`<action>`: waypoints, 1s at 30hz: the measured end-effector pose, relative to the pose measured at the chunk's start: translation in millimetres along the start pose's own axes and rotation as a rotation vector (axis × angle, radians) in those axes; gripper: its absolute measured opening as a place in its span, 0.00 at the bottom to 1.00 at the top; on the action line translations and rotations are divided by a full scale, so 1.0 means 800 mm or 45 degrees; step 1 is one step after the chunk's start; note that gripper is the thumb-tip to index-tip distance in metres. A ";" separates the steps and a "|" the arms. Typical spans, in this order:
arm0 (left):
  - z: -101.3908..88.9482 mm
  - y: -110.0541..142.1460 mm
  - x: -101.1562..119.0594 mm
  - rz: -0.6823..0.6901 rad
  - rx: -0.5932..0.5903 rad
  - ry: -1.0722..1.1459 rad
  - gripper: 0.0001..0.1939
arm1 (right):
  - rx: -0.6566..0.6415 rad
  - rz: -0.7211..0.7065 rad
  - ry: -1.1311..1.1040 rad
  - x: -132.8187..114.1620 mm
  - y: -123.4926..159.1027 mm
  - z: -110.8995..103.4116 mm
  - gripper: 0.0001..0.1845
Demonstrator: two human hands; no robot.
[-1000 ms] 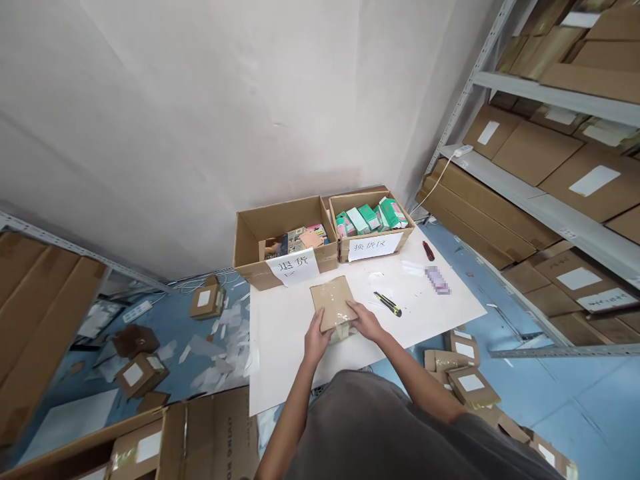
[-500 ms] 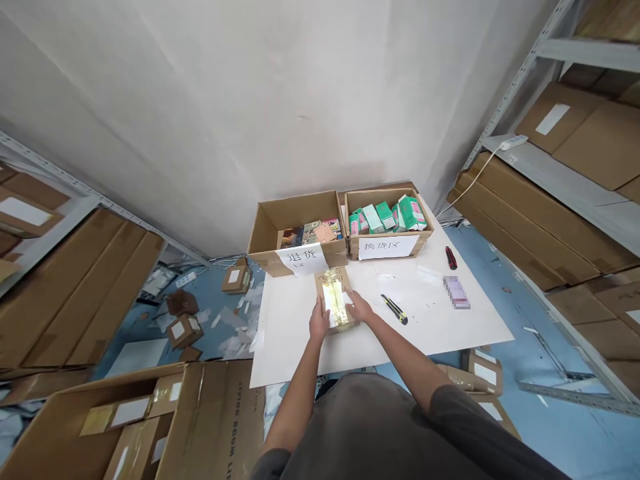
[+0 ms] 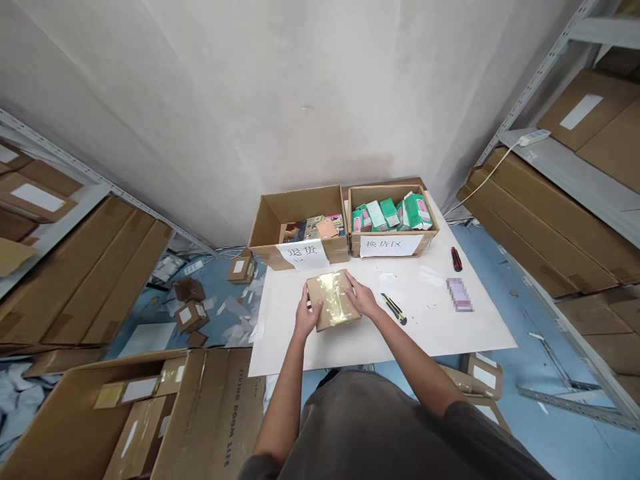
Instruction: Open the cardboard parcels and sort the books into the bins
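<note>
A small cardboard box (image 3: 334,300) with shiny yellowish tape down its middle is held over the front half of the white table (image 3: 425,333). My left hand (image 3: 307,312) grips its left side, thumb on the top face. At the right side, my right hand (image 3: 362,297) holds it with the thumb on top and the other fingers along the edge. A yellow and black box cutter (image 3: 394,309) lies just right of my right hand. Farther right are a red and black cutter (image 3: 456,259) and a blurred-out purple item (image 3: 459,295).
Behind stand two open cartons with handwritten labels: the left carton (image 3: 313,253) contains booklets, the right carton (image 3: 393,244) green and white packs. A large carton (image 3: 220,413) with parcels stands lower left. Shelves (image 3: 575,167) of boxes flank the table; scraps (image 3: 240,307) litter the floor.
The small box has been turned in my hands: its white label faced up before, and now a plain taped face does. Both hands still hold it. The view has shifted slightly.
</note>
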State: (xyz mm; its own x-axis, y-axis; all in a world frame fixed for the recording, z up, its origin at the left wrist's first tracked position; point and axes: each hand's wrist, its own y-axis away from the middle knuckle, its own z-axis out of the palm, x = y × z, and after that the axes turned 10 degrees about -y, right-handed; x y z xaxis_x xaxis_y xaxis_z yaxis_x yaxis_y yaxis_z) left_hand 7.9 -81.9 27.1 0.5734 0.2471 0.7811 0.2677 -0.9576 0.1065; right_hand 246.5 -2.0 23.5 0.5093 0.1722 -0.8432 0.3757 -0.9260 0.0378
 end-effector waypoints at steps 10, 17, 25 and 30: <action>0.018 -0.002 -0.018 0.066 -0.121 -0.119 0.39 | -0.152 0.026 -0.103 0.014 0.020 0.000 0.40; 0.031 0.056 -0.050 0.242 -0.216 -0.017 0.54 | -0.151 0.063 -0.100 0.008 0.092 0.025 0.50; -0.053 -0.046 -0.001 0.019 0.033 0.195 0.46 | 0.316 0.156 0.157 -0.075 -0.015 0.017 0.39; -0.021 -0.073 -0.035 -0.149 -0.093 -0.142 0.48 | 0.028 0.370 0.265 -0.052 -0.071 0.080 0.41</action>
State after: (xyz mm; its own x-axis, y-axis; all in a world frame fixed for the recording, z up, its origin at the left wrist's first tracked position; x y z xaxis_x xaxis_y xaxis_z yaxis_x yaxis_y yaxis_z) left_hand -36.5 -35.4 9.4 0.6248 0.3684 0.6884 0.2831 -0.9286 0.2400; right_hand 154.1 22.2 22.0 0.7402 -0.0367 -0.6714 0.1766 -0.9529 0.2467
